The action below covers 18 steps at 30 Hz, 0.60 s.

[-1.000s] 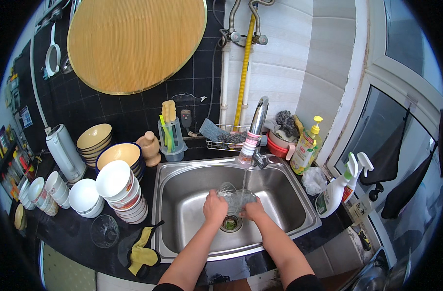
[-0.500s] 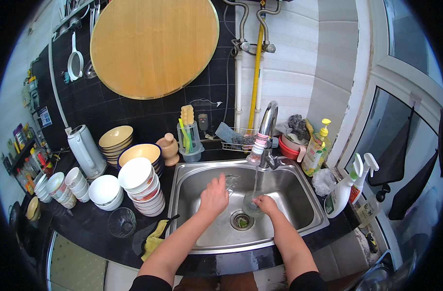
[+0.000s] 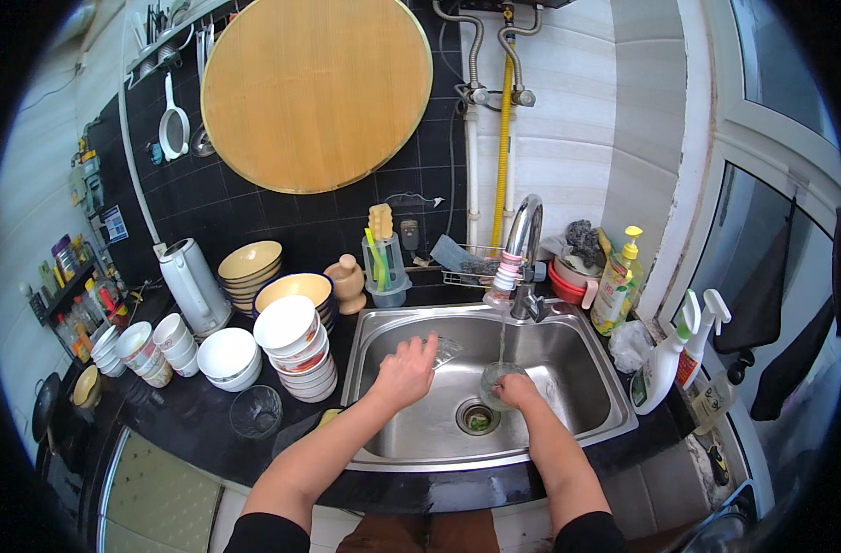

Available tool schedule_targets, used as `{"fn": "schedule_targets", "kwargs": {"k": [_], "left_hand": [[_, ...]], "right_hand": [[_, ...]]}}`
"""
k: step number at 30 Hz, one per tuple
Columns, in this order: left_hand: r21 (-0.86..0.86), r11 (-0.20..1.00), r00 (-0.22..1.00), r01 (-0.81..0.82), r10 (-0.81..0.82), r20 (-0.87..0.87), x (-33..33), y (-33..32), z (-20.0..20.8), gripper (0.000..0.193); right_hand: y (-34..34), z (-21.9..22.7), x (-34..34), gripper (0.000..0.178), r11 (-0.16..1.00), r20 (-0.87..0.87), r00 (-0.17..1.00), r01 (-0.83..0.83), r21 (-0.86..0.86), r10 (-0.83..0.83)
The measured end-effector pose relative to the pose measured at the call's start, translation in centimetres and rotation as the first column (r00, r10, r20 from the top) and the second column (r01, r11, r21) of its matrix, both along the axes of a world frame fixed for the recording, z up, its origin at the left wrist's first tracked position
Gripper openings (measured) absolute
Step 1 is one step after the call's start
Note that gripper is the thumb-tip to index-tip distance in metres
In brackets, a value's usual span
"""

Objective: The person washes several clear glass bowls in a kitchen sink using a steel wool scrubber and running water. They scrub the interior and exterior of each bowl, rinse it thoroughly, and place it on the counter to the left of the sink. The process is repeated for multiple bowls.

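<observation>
The right grip (image 3: 515, 391) is clamped on a clear, round glass bowl (image 3: 490, 375), under the thin water stream from the curved chrome faucet (image 3: 531, 224) beyond it. The left grip (image 3: 407, 370), close beside the right one a second ago, is now well apart to its left; a clear, patterned glass piece (image 3: 448, 350) sits just right of its fingers (whether they pinch it, I cannot tell). So the water now reaches only the right grip's bowl.

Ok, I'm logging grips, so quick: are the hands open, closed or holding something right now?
Left hand: beside something clear; whether it grips it cannot be told.
Right hand: closed, holding a clear glass bowl.
</observation>
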<state>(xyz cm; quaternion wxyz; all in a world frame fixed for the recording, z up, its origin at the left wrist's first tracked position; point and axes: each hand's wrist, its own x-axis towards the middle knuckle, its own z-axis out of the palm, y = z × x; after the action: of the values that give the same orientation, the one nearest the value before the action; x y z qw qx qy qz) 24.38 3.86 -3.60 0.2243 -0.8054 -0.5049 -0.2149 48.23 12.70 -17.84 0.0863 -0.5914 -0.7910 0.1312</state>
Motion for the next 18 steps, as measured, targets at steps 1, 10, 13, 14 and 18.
{"fn": "schedule_targets", "kwargs": {"k": [1,10,13,14,18], "left_hand": [[0.010,1.000,1.000,0.020,-0.019,-0.005,-0.2,-0.1,0.1,0.051],[0.038,0.999,0.999,0.009,-0.008,-0.048,-1.6,-1.9,1.4,0.052],[0.049,0.999,1.000,0.004,-0.002,-0.028,-2.3,-2.5,1.6,0.053],[0.045,0.999,1.000,0.002,-0.001,-0.020,-2.5,-2.8,1.8,0.054],[0.071,0.997,1.000,0.018,-0.018,0.001,-3.4,-3.9,2.2,0.055]], "right_hand": [[-0.1,0.1,-0.1,0.027,1.000,0.027,1.000,-0.005,0.010,0.005],[-0.5,0.3,-0.4,0.023,0.982,0.078,0.992,-0.111,0.152,0.100],[0.1,-0.7,-0.2,0.024,0.971,0.041,0.993,-0.115,0.211,0.109],[0.2,-0.5,-0.1,0.025,0.975,0.028,0.997,-0.082,0.205,0.078],[-0.8,0.5,0.1,0.028,0.991,0.014,1.000,0.017,0.136,-0.019]]}}
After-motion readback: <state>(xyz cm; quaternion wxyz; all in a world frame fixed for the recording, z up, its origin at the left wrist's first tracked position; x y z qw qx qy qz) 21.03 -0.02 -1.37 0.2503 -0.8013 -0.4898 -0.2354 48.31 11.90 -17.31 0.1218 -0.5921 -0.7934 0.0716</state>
